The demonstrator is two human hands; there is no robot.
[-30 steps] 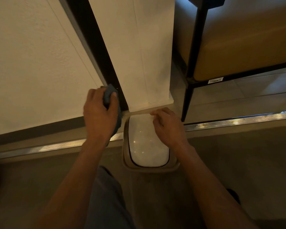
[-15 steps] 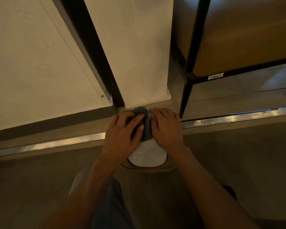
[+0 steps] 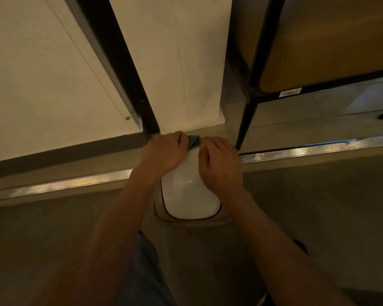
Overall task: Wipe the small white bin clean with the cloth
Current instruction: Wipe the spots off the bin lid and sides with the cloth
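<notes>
I see the bin (image 3: 191, 195) right under both hands; my left hand (image 3: 164, 154) clutches the cloth (image 3: 194, 141) at its far edge, right hand (image 3: 222, 165) curled beside it, touching the lid

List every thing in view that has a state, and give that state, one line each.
Small white bin: upright on the floor, swing lid shut.
Swing lid: closed, glossy, both hands on its far end.
Blue cloth: bunched, pressed on the lid's far edge between the hands.
Left hand: closed on the cloth.
Right hand: curled, fingers at the cloth.
Chair: standing right of the bin, untouched.
</notes>
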